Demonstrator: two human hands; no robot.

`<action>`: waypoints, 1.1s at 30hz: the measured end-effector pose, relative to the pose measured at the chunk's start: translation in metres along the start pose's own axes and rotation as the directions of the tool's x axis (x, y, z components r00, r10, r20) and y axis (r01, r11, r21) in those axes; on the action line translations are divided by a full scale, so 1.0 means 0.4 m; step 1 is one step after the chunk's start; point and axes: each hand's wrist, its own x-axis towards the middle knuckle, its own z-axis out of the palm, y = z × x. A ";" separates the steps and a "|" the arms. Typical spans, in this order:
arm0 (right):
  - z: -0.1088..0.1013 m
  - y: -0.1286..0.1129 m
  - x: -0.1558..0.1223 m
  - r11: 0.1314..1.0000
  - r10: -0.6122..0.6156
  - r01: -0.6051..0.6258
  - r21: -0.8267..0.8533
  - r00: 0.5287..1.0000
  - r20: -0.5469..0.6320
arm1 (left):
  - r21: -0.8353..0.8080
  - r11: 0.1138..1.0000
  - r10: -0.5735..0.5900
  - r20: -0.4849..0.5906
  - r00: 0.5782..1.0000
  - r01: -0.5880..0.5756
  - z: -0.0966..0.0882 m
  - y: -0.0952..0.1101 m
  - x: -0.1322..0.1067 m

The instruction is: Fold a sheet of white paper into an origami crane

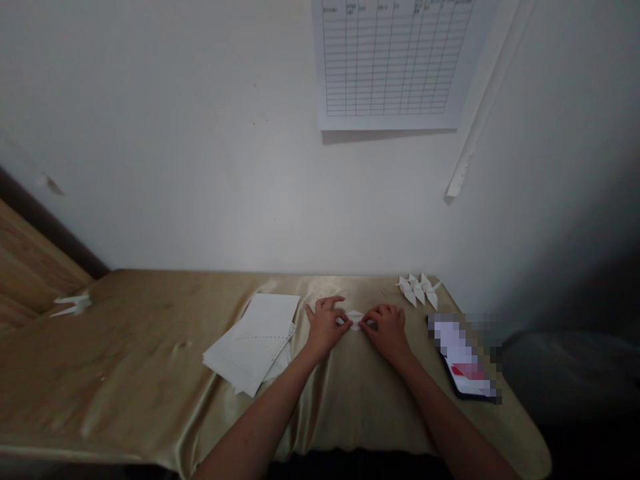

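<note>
A small folded piece of white paper lies on the gold cloth-covered table, between my two hands. My left hand pinches its left end with curled fingers. My right hand pinches its right end the same way. Both forearms reach in from the bottom edge. A stack of white paper sheets lies just left of my left hand. Several finished white paper cranes stand at the table's back right corner.
A phone with a lit screen lies at the right edge of the table. Another white paper figure sits at the far left. A printed grid chart hangs on the white wall behind.
</note>
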 end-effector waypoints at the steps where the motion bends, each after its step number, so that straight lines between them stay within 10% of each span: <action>1: 0.001 -0.001 0.000 1.000 0.016 -0.016 -0.005 1.000 0.002 | -0.007 1.000 -0.014 -0.006 1.000 0.014 0.002 0.002 0.001; 33: -0.004 -0.046 0.005 0.980 0.165 -0.164 -0.110 0.986 0.001 | 0.066 0.995 -0.081 0.012 0.997 0.080 0.012 0.010 0.006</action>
